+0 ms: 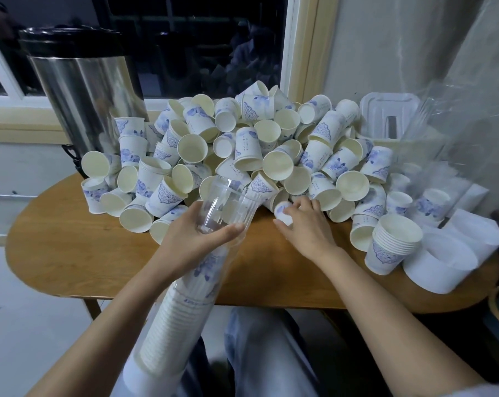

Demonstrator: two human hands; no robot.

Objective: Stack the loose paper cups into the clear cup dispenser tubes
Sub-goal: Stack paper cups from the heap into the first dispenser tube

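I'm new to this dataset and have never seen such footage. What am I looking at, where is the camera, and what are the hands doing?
There is no machine: these are a person's two bare hands, seen from one camera worn on the head, looking down. A wooden table carries a big pile of loose cups, beside a metal urn. The left hand grips a clear tube, already partly filled with nested cups. The right hand grasps one paper cup at the pile's edge.

The left hand (196, 236), right hand (305, 224) and forearms (371, 285) are bare; the legs wear pale bluish-grey trousers (259, 353)
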